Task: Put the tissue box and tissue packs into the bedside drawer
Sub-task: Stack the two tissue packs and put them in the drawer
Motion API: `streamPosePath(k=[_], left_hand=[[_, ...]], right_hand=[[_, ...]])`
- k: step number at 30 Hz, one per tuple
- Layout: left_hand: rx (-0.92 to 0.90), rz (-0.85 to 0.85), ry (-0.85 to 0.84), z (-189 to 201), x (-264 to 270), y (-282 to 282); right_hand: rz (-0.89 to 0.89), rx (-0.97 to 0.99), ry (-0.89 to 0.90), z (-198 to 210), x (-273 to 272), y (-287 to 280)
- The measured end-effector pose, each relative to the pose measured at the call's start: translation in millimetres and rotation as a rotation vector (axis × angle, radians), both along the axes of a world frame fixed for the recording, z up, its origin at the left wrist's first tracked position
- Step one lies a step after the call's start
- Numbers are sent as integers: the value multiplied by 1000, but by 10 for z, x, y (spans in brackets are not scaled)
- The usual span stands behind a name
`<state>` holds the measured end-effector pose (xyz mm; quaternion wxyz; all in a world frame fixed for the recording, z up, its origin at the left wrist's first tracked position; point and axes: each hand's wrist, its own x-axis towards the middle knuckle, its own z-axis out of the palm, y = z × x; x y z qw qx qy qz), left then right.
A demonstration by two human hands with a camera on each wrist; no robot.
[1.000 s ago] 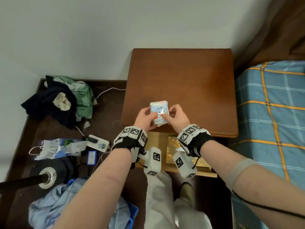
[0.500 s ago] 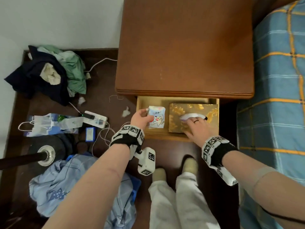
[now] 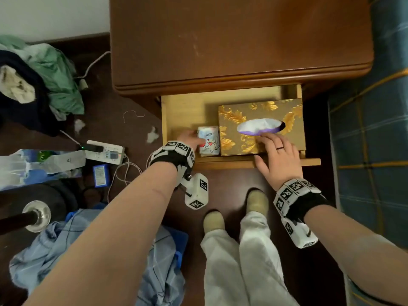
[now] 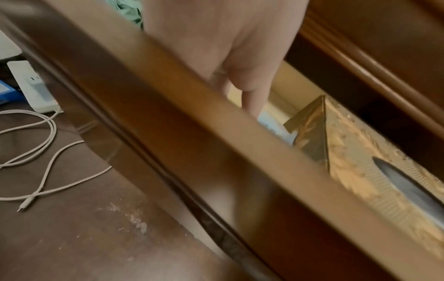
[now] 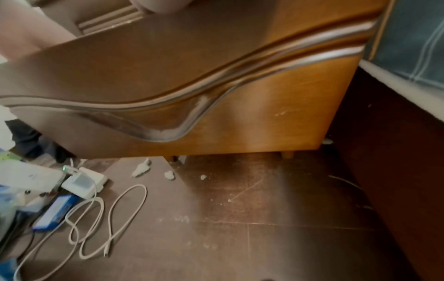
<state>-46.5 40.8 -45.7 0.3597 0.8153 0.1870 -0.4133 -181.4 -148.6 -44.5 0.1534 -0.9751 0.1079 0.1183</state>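
Left hand, reaching into the open drawer, holds the tissue pack at its left side, thumb on the pack's front face; the remaining fingers are hidden behind it. In the left wrist view one finger points down into the drawer past its front rail. Right hand, fingers straight and spread, lies flat on the near edge of the tissue box, the palm over the drawer front; it grasps nothing. A ring is on one finger.

The pack stands in the drawer, touching the box's left side. The gold-patterned box fills the drawer's right half, a white tissue showing at its top slot. The drawer's left rear part is bare wood.

The drawer projects from a brown nightstand. To the right is a bed with a blue plaid cover. On the dark floor to the left lie a power strip, a white cable, a heap of clothes and scraps of tissue. The person's legs are below the drawer.
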Motion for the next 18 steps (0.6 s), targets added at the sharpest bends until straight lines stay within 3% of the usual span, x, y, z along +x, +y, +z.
streamPosePath(k=[13,15,18], left_hand=[[211,-224,61,-154,-4,-142],[225,-197,38,-146,40,-137],[185,-5,-71,-41,-7,-58]], right_hand=[[-35,102,31,128,-17,-26],[-84,206,35,104,65,-50],[-275,323,-25,232,90,-155]])
